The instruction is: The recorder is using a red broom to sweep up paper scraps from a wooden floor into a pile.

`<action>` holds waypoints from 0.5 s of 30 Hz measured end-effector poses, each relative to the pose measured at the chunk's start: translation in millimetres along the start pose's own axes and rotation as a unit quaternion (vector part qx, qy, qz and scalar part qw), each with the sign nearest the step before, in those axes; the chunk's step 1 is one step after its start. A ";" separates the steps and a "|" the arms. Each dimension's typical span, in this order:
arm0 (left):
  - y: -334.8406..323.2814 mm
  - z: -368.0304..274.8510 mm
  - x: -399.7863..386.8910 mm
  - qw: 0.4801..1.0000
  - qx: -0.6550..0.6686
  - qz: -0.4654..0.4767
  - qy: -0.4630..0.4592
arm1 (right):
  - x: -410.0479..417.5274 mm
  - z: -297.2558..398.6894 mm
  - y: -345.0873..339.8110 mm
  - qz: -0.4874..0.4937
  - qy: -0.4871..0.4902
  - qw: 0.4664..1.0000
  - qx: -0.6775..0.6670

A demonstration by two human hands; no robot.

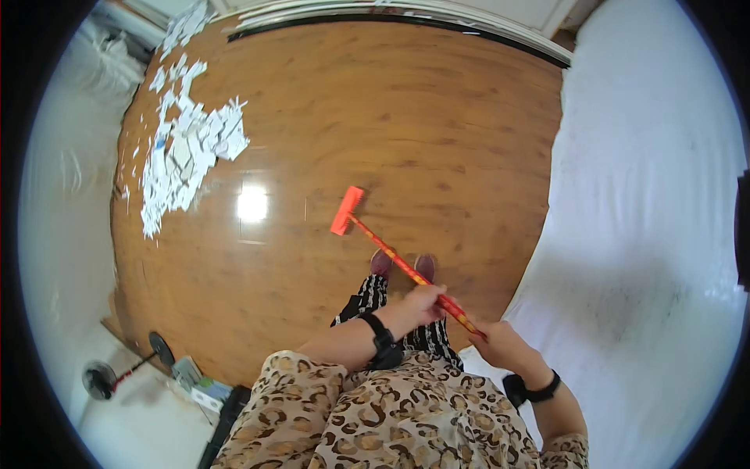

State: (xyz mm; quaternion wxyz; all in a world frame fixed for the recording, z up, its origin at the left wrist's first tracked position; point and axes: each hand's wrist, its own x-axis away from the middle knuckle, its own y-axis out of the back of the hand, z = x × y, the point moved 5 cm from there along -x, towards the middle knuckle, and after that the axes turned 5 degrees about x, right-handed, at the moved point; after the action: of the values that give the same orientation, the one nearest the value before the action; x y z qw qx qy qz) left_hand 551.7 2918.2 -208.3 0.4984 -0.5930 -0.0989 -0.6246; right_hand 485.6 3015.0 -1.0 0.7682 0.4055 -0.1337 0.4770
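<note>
Both my hands hold a broom with a red-and-yellow handle [391,254]. My left hand [426,303] wraps around the handle's upper part. My right hand [499,345] grips its top end, lower right of my left. From there the handle slants up and to the left to an orange-red head [347,211], which is at the wooden floor [375,117] in front of my shoes [424,267]. Whether the head presses on the boards I cannot tell. A spread heap of white paper scraps [187,155] lies farther left, apart from the head.
White sheeting [644,205] covers what stands along the right side. Translucent sheeting [70,193] hangs at the left. A standing fan [99,379] is at lower left. Long white strips [328,14] lie along the far edge, near more paper scraps [186,26].
</note>
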 end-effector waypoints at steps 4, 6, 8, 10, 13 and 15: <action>-8.6 9.6 -36.5 0.998 0.025 -0.017 -0.048 | -11.6 -46.8 -0.3 0.041 -0.006 0.999 0.033; 15.7 -22.1 -52.7 0.992 0.072 -0.021 -0.101 | -48.5 -57.1 -17.2 0.031 0.002 0.998 0.049; 26.8 -58.5 -32.0 0.962 0.142 -0.138 -0.187 | -97.9 -56.8 -39.7 0.019 0.010 0.998 0.053; 48.6 -84.5 -22.3 0.937 0.022 -0.229 -0.262 | -137.8 -47.4 -58.6 0.017 0.052 0.997 0.048; 42.6 -92.9 -3.0 0.940 0.048 -0.151 -0.302 | -130.8 -22.0 -31.8 0.049 0.085 0.994 0.052; -10.7 -65.7 20.0 0.955 0.114 -0.104 -0.253 | -105.4 -28.2 1.7 0.083 0.122 0.986 0.083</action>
State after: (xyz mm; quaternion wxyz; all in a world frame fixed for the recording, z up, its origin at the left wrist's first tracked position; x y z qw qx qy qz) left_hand 505.5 2866.3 -204.7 0.4536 -0.6572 -0.3536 -0.4871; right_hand 425.4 2970.7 -80.5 0.7004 0.3941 -0.0326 0.5942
